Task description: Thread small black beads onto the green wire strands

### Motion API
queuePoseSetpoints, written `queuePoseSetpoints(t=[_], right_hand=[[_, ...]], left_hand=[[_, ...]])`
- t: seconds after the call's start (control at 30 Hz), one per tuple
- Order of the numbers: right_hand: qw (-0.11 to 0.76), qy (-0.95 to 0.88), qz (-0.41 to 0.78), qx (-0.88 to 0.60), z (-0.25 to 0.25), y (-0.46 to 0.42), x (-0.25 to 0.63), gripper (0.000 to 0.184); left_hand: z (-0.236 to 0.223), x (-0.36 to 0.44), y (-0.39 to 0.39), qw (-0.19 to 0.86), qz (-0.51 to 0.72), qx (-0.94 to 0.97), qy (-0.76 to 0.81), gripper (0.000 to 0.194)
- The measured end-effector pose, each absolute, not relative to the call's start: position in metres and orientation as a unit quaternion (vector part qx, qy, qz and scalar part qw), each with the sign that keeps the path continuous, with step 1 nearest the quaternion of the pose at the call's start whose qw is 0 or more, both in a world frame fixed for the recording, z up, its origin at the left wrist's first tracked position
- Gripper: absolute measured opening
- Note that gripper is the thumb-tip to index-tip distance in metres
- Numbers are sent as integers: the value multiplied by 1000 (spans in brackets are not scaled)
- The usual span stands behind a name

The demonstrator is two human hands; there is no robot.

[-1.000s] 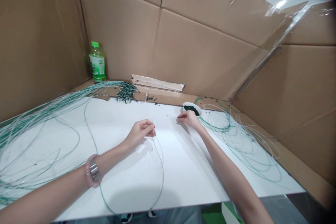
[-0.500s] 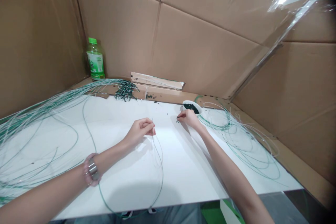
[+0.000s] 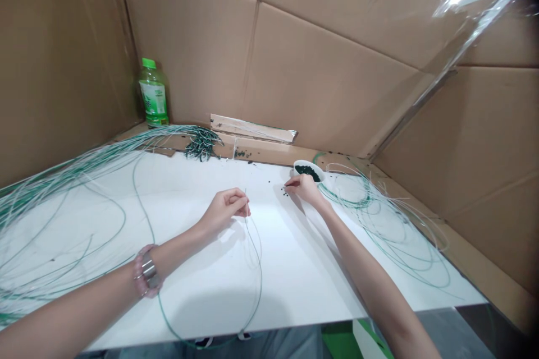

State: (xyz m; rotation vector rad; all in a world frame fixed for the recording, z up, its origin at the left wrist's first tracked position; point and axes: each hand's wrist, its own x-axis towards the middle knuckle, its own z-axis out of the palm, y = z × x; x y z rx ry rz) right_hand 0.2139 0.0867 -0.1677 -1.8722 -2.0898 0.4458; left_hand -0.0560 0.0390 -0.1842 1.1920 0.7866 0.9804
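My left hand point(image 3: 231, 203) is closed in a pinch around a thin green cord point(image 3: 256, 249), with a short end poking up above the fingers. From there the cord loops down towards the table's front edge. Fingers together, my right hand point(image 3: 304, 186) is low over the table, just in front of a white bowl point(image 3: 322, 174) of small dark beads point(image 3: 306, 170). A few loose dark beads point(image 3: 285, 192) lie right under its fingertips. Whatever those fingertips pinch is too small to make out.
Long green and white cords point(image 3: 92, 162) spread over the left side, their dark beaded ends point(image 3: 202, 145) bunched at the back. Loose coils of cord point(image 3: 391, 224) lie at the right. A green bottle point(image 3: 154, 95) stands in the back left corner. Cardboard walls point(image 3: 320, 78) enclose the white table point(image 3: 202, 303).
Loose beads under my right fingertips show a little more spread out now. My left hand and its cord have hardly moved.
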Motion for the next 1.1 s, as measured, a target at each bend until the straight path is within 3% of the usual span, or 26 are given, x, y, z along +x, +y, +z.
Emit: queuePoseSetpoints(t=[1.1], right_hand=[[185, -714, 177, -651, -170, 85, 217, 20]], left_hand=[[-177, -56, 36, 643, 426, 521, 365, 18]])
